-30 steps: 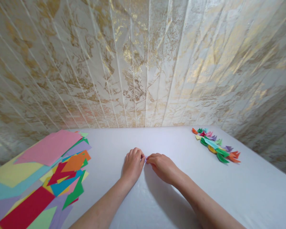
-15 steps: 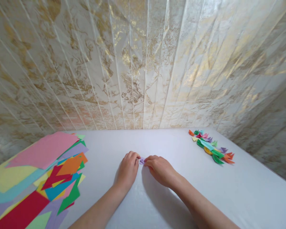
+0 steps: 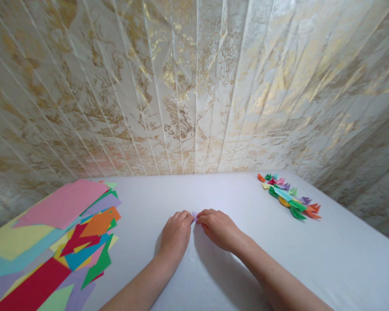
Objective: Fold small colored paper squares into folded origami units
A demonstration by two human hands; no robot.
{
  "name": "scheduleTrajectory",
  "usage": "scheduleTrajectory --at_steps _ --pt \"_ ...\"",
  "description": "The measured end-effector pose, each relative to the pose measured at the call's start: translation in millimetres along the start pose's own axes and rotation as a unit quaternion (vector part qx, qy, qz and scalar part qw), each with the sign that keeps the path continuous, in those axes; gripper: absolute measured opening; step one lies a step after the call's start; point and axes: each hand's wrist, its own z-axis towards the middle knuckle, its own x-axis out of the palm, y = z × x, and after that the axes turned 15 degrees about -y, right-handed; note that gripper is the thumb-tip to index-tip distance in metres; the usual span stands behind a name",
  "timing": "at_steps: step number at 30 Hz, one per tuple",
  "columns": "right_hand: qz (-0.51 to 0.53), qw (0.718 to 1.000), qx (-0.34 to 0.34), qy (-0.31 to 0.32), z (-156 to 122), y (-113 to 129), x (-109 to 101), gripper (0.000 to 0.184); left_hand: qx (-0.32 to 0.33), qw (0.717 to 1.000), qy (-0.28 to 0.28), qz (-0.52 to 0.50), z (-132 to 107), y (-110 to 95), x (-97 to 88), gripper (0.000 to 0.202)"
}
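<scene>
A small folded piece of light purple paper [image 3: 194, 215] lies at the middle of the white table, mostly covered by fingers. My left hand [image 3: 176, 233] has its fingers bent and closed at the paper's left side. From the right, my right hand [image 3: 218, 228] pinches the paper's other side between thumb and fingers. Both hands rest low at the table surface, their fingertips almost meeting. The exact folds in the paper are too small and hidden to make out.
Loose coloured paper sheets and pieces, with a pink sheet [image 3: 65, 203] and a red one [image 3: 32, 285], spread over the left side. Several small folded paper shapes [image 3: 287, 196] sit in rows at the right. A gold-patterned curtain [image 3: 194, 108] hangs behind the table [image 3: 168, 190].
My left hand has shifted slightly right, closer to my right hand, and covers more of the purple paper. The whole view has shifted a little.
</scene>
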Motion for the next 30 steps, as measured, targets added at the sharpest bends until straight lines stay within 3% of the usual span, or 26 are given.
scheduleTrajectory --at_steps 15,30 --pt "0.000 1.000 -0.003 -0.003 1 0 3 0.036 0.027 0.996 0.054 0.069 -2 -11 -5.0 0.035" --pt "0.003 1.000 0.014 -0.008 3 -2 1 0.034 0.042 0.995 0.055 0.072 -3 -10 -2.0 0.035"
